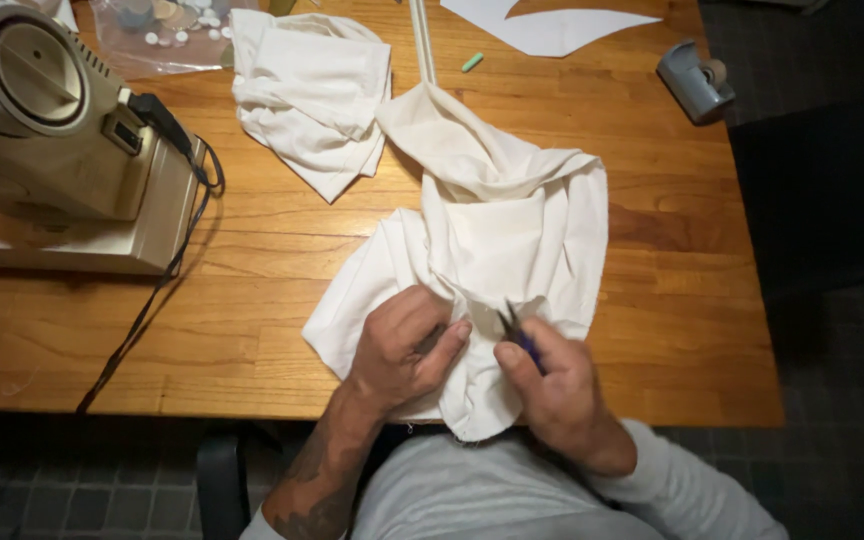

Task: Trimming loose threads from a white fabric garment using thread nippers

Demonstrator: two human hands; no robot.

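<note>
A crumpled piece of cream cloth [497,225] lies on the wooden table [282,240], draped over its near edge. My left hand [404,345] pinches a fold of this cloth near the front edge. My right hand [552,385] is closed around a small pair of dark scissors with a purple handle [517,330], whose tips point up at the cloth just beside my left fingers.
A beige sewing machine [57,130] stands at the left with its black cord [142,320] trailing off the table. A second folded cream cloth [312,90], a clear bag of buttons [167,25], white paper pieces [552,25], a green chalk [472,62] and a grey tape dispenser [694,80] lie farther back.
</note>
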